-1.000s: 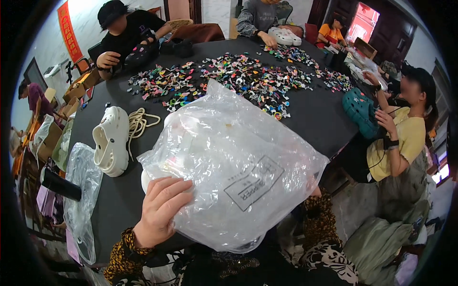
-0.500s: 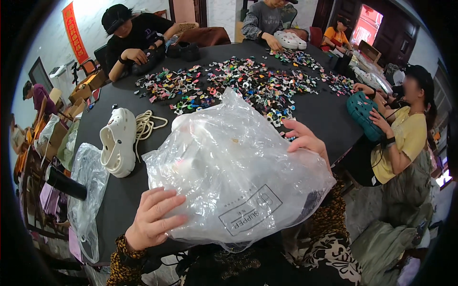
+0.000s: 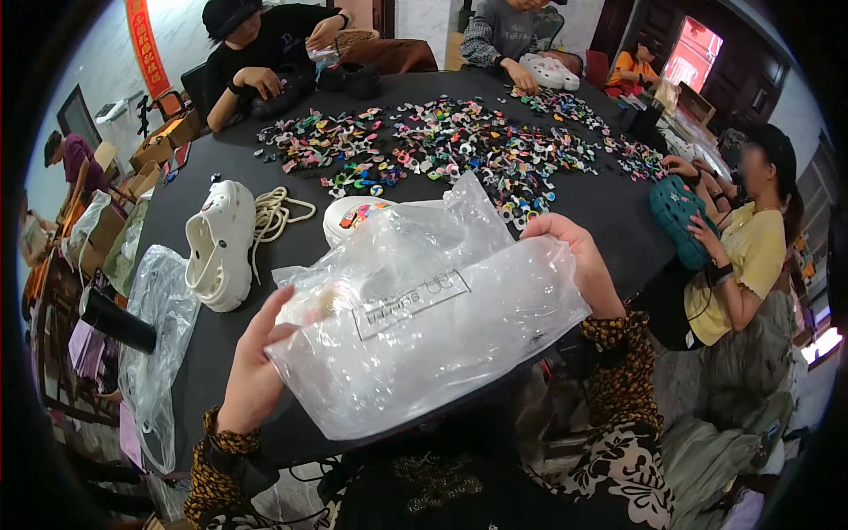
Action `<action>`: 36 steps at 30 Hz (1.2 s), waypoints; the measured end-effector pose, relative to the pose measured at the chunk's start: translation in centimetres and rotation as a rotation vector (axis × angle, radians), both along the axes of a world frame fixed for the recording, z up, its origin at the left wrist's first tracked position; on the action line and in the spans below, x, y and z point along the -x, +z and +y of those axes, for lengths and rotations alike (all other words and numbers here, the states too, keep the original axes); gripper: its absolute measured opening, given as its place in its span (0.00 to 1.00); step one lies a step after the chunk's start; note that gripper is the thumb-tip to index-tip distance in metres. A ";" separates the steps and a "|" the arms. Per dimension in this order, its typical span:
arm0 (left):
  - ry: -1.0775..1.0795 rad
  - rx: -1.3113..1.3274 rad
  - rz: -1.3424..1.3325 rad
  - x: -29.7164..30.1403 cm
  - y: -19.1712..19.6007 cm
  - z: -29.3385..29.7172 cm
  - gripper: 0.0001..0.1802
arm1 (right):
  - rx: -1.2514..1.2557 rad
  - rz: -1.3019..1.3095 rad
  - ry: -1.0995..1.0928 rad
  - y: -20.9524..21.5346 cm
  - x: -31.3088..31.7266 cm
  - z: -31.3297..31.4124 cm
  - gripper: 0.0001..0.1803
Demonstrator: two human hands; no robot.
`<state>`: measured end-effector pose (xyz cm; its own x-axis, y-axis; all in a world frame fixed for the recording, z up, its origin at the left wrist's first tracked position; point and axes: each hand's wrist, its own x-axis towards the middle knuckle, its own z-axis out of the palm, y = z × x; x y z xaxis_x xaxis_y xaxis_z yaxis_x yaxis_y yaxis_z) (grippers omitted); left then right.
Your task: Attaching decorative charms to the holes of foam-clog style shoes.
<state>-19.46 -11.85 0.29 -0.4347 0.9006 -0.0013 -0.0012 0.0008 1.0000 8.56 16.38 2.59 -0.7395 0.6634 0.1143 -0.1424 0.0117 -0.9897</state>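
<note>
One bag, and it's on the move! A half-second ago it lies broad and puffed across the middle of the frame; now its near part is a flatter band with a straighter lower edge, and the printed box sits higher up. Here's the reveal: just above centre, a white shoe pokes out past the film, bright decoration on top (the rest is blurred under the plastic).

The left hand has slid from flat on top to the bag's left edge, loosely open, fingers apart, touching film; whether it pinches, I can't tell. The right hand is at the upper right corner, half closed, fingers bent over the plastic, thumb hidden.

What does it mean? The film is, I'd judge, being managed from its two sides now, rather than pressed from above, and the shoe is only partly covered. Unchanged at left of frame: the clog and its cord. Charms still crowd the upper middle.
</note>
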 end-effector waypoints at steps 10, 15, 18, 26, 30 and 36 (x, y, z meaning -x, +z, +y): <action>-0.487 -0.150 0.375 0.9 1.0 -0.5 0.14 | -0.084 -0.170 0.072 0.0 0.4 1.4 0.05; 0.126 0.026 -0.522 0.9 -0.1 0.1 0.24 | 0.055 -0.359 0.121 -0.9 1.5 2.5 0.13; 0.125 0.018 -0.555 1.1 -0.4 0.2 0.24 | 0.099 -0.546 0.156 -1.3 1.7 2.6 0.17; 0.182 -0.054 0.018 1.4 -0.3 -0.3 0.21 | 0.125 -0.179 0.140 -2.2 3.3 1.9 0.23; 0.298 0.026 0.518 2.2 0.2 -0.7 0.23 | 0.226 -0.136 0.186 -1.7 3.8 1.7 0.23; 0.116 0.117 0.251 4.2 0.0 0.4 0.25 | 0.297 -0.185 0.208 -1.3 5.0 1.2 0.20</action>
<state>-23.70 -11.49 0.32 -0.5342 0.8452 0.0182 0.2393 0.1305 0.9621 3.56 17.54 1.30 -0.8514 0.4818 -0.2075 0.0696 -0.2884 -0.9550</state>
